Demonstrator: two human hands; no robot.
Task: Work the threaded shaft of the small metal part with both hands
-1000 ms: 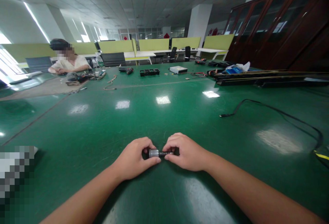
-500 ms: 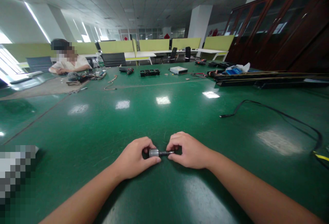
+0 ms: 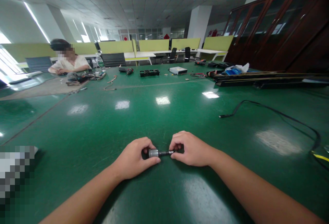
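Note:
Low in the middle of the head view lies a metal cylinder with a shaft [image 3: 153, 153], silver at its thick left end, with a thin dark rod sticking out to the right. My left hand [image 3: 135, 158] is closed around the thick end, thumb in front and fingers behind. Between thumb and fingertips, my right hand [image 3: 189, 150] pinches the rod's far end, where ringed or coiled shapes show. That tip is partly hidden by the fingers. The piece is held level, at or just over the green table [image 3: 144, 121].
A black cable [image 3: 277, 109] curves along the right. Toward the far edge are a power drill [image 3: 126, 70], a black part [image 3: 149, 73], a white box [image 3: 178, 70] and long dark rails [image 3: 267, 80]. Another person [image 3: 69, 61] sits far left. A blurred-out object [image 3: 15, 169] lies near left.
My right hand has shifted slightly to the right, farther from the thick end, and more of the rod shows. My left hand has stayed nearly still.

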